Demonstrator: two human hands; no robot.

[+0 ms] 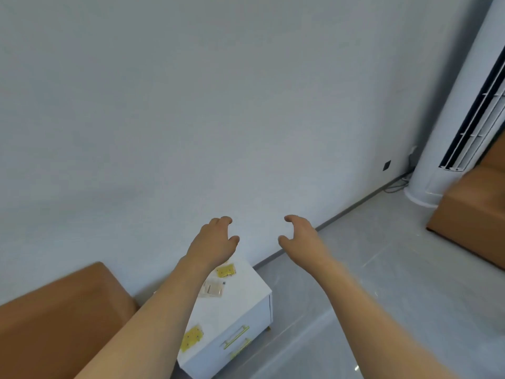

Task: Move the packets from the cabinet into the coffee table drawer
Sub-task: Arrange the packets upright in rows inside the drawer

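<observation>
While both sets of fingers hang loosely curled and hold nothing, the left hand and right hand hover apart before the wall. Below the left forearm, three packets lie on the white cabinet, its drawers closed.

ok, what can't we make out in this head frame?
- Cabinet top, left part: behind left forearm; more packets possible.
- Clear packet: blurred, contents unreadable.
- Near yellow packet: partly behind the forearm.
- Coffee table drawer: out of frame.
- Cabinet drawers: closed.
</observation>
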